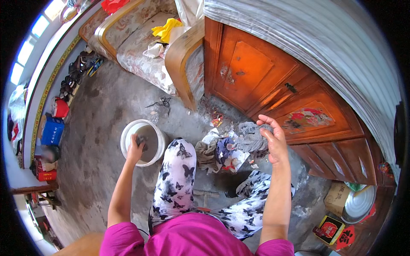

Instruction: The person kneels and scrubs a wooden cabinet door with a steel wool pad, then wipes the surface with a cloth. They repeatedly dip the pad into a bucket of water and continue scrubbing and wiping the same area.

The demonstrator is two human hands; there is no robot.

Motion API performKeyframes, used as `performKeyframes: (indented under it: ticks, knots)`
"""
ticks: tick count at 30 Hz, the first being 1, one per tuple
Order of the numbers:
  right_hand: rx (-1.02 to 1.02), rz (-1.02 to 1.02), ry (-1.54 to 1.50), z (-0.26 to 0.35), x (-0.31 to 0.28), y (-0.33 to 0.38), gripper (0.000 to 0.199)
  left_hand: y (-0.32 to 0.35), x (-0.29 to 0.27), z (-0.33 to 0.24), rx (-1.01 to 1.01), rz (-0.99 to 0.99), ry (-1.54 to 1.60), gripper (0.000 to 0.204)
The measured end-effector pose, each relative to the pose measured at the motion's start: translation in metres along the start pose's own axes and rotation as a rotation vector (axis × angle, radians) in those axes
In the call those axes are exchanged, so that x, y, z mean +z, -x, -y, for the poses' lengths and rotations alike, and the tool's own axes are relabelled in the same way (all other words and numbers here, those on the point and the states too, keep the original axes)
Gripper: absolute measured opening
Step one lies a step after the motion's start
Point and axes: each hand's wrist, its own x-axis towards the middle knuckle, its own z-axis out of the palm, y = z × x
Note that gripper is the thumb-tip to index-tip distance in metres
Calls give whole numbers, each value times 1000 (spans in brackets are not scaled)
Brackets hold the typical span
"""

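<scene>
My right hand (276,141) is raised in front of the wooden cabinet, its thumb and fingers closed round a crumpled grey rag (251,137) that hangs to the left. My left hand (135,149) reaches over the near side of a white bucket (161,144) holding murky grey liquid. Its fingers are curled on a small dark grey clump, whose kind I cannot make out. Between my knees, a heap on the floor includes a brownish-grey cloth (206,154), a dark blue cloth (223,150) and paper scraps.
The orange-brown cabinet (243,64) stands ahead on the right, beside a floral sofa (141,59) with a yellow bag (166,30). Black cord (161,103) lies beyond the bucket. Shoes (70,79) and a blue box (52,130) line the left wall. A metal lid (360,204) and boxes stand at right.
</scene>
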Motion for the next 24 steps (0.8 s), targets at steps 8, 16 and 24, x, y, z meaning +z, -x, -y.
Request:
performKeyframes:
  ticks: [8, 16, 24]
  knots:
    - [-53, -20, -82, 11, -5, 6, 39, -21, 20, -366, 524, -99, 804, 50]
    - [-28, -62, -86, 17, -20, 21, 41, -61, 99, -517, 632, -657, 663, 33]
    - [-13, -72, -116, 18, -27, 23, 42, -85, 158, -496, 367, -582, 823, 30]
